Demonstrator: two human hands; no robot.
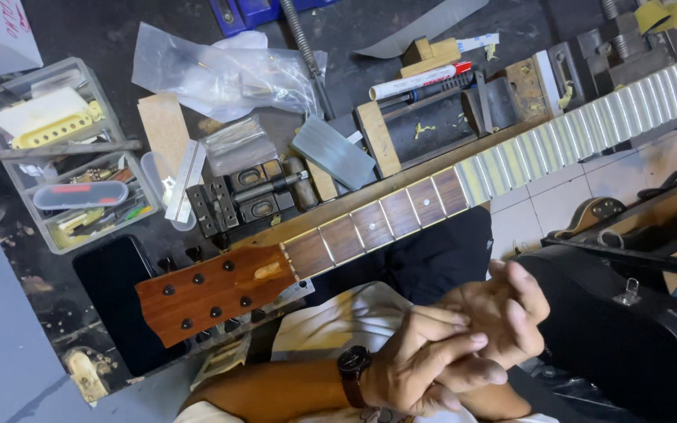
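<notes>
A guitar neck lies slanted across the dark workbench. Its brown headstock (pixel 213 294) is at the left and the fretboard (pixel 385 219) runs up to the right, where the upper frets are covered in pale tape (pixel 589 125). Both my hands are off the guitar, down over my lap. My left hand (pixel 417 364), with a black wristwatch (pixel 352 366), lies over my right hand (pixel 507 313), its fingers stretched across it. Neither hand holds any object.
A clear plastic organiser box (pixel 64 157) of small parts stands at the left. A crumpled plastic bag (pixel 221 74), a small metal vise (pixel 244 196), wood blocks and a red-and-white marker (pixel 421 81) lie behind the neck. A black phone (pixel 115 290) lies by the headstock. A black guitar case (pixel 636 329) sits at the right.
</notes>
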